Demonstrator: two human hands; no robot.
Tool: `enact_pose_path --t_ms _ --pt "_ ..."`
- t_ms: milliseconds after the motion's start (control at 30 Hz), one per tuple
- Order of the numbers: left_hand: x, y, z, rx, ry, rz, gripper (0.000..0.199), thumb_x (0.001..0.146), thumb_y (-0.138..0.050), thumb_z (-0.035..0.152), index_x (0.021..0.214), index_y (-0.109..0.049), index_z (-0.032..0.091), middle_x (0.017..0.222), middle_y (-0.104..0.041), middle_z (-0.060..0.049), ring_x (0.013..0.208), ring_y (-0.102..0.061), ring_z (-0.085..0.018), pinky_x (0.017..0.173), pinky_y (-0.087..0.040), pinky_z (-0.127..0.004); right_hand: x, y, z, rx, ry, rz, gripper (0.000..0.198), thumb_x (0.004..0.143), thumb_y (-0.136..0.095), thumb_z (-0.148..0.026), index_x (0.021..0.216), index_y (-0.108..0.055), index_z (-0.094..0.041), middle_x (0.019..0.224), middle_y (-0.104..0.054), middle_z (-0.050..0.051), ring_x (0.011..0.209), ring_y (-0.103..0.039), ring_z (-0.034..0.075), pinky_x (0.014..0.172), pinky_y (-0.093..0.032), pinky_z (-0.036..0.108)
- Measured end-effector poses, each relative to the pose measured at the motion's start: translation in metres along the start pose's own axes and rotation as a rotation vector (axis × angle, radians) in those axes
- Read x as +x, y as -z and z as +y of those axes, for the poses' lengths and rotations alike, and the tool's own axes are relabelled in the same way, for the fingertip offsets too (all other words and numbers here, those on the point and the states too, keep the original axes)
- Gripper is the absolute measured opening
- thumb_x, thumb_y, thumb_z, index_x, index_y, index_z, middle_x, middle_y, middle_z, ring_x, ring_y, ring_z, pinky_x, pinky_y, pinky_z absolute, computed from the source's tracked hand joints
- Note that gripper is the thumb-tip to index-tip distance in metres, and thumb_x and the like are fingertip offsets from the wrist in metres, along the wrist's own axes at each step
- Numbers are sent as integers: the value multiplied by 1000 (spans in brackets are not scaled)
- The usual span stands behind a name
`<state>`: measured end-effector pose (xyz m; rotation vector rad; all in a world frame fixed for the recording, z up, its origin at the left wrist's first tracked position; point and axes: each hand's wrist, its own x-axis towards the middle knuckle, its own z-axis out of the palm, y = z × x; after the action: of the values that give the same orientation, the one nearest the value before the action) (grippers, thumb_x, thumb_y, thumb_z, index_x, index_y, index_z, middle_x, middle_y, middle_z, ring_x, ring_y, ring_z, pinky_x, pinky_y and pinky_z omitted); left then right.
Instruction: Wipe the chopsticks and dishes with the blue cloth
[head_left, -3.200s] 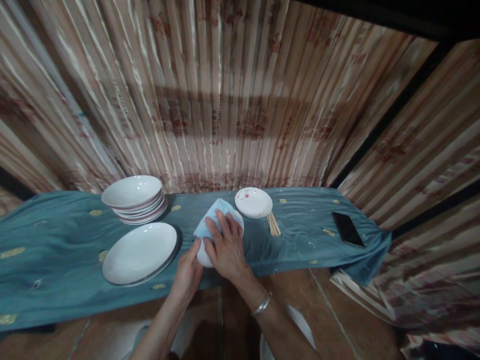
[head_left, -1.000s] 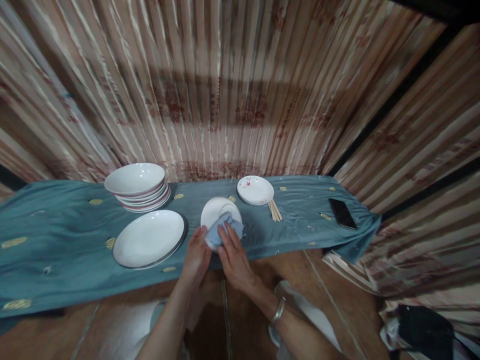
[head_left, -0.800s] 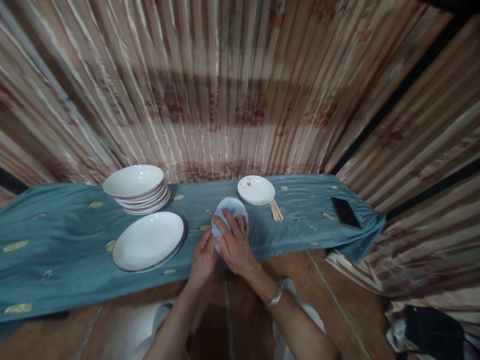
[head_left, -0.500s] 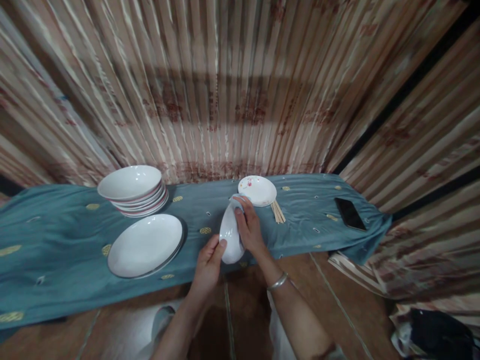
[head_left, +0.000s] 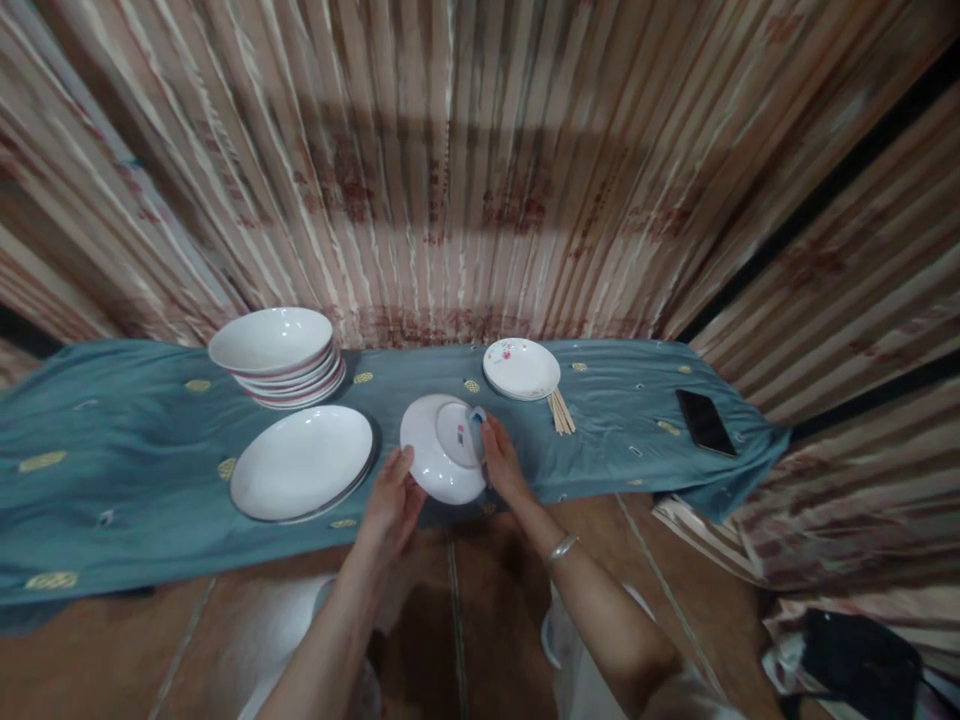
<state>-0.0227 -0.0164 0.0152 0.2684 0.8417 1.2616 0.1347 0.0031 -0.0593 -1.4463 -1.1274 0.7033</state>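
Note:
A white plate (head_left: 436, 462) is held over the near edge of the table, its underside with the foot ring and a small printed mark turned towards me. My left hand (head_left: 391, 497) grips its left rim, thumb on the underside and fingers behind. At the right side, my right hand (head_left: 502, 462) is closed on a small grey-blue cloth (head_left: 478, 420) pressed against the plate; most of the cloth is hidden by the fingers. Beyond my right hand lie a flower-patterned plate (head_left: 525, 370) and a bundle of chopsticks (head_left: 561, 412).
A stack of white bowls (head_left: 274, 345) with red bands stands at the back left. In front of it are large oval plates (head_left: 304, 465), stacked. A black phone (head_left: 705, 422) rests at the right end of the cloth-covered table (head_left: 150, 490). Pleated curtains (head_left: 465, 180) hang behind.
The plate has turned from nearly edge-on to show its underside. My left hand has shifted left and up with the rim, and the right hand with the cloth has moved to the plate's right side.

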Motion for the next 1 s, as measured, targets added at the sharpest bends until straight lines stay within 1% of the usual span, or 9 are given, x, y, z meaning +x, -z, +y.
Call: enact_pose_path --t_ms 67,167,333,500,600,667,833,933,1000 --pt "6 1 5 -62 25 68 19 86 -48 5 89 -65 12 75 -71 -4 62 -65 -10 67 -53 -19 -12 0 -1 -60 43 -30 51 90 -35 -53 126 -53 -22 135 -52 8 128 -43 22 111 -28 43" --pt "13 1 8 -138 27 152 29 90 -39 4 105 -63 11 70 -70 -3 60 -65 -10 63 -54 -18 -32 0 -5 -151 112 -68 51 93 -32 -48 133 -46 -21 142 -43 8 136 -32 21 114 -22 43" --pt "15 2 5 -143 -11 79 34 92 -35 6 114 -60 11 77 -73 -5 62 -66 -10 64 -54 -17 -67 -1 -13 -302 223 -106 55 95 -32 -40 145 -23 -19 153 -19 12 142 -15 22 114 -21 47" --pt "14 8 -5 -102 -48 25 31 90 -44 12 117 -60 14 82 -73 -4 74 -68 -13 74 -53 -18 -92 -1 -18 -482 406 -165 65 94 -37 -36 148 -7 -14 155 -8 18 143 -8 28 111 -23 52" --pt "15 11 -9 -78 -60 36 32 90 -46 15 119 -58 13 86 -73 -5 78 -68 -14 77 -52 -21 -101 -1 -20 -590 494 -215 68 93 -39 -35 148 -7 -10 154 -6 21 143 -7 30 110 -23 54" --pt "15 12 -11 -72 -78 25 32 88 -49 16 119 -58 14 86 -73 -5 74 -67 -13 76 -51 -21 -106 -2 -21 -653 545 -249 66 93 -39 -33 147 -11 -9 154 -8 22 143 -7 30 110 -24 54" --pt "9 12 -15 -71 -80 5 31 85 -53 13 116 -58 17 76 -71 0 63 -64 -10 72 -50 -19 -103 1 -27 -757 654 -340 59 92 -41 -30 146 -23 -15 154 -18 16 141 -17 32 109 -25 54" --pt "1 6 -17 -59 -85 -31 29 84 -56 17 112 -59 15 78 -72 -1 69 -67 -13 78 -51 -24 -94 2 -34 -784 702 -371 55 91 -40 -26 145 -28 -19 152 -25 12 137 -26 32 107 -28 53" --pt "-5 1 -18 -60 -99 -92 25 86 -54 25 106 -62 12 84 -73 -5 81 -68 -17 84 -50 -28 -88 2 -39 -792 727 -365 54 91 -40 -24 144 -31 -21 152 -28 11 135 -29 32 106 -29 53"
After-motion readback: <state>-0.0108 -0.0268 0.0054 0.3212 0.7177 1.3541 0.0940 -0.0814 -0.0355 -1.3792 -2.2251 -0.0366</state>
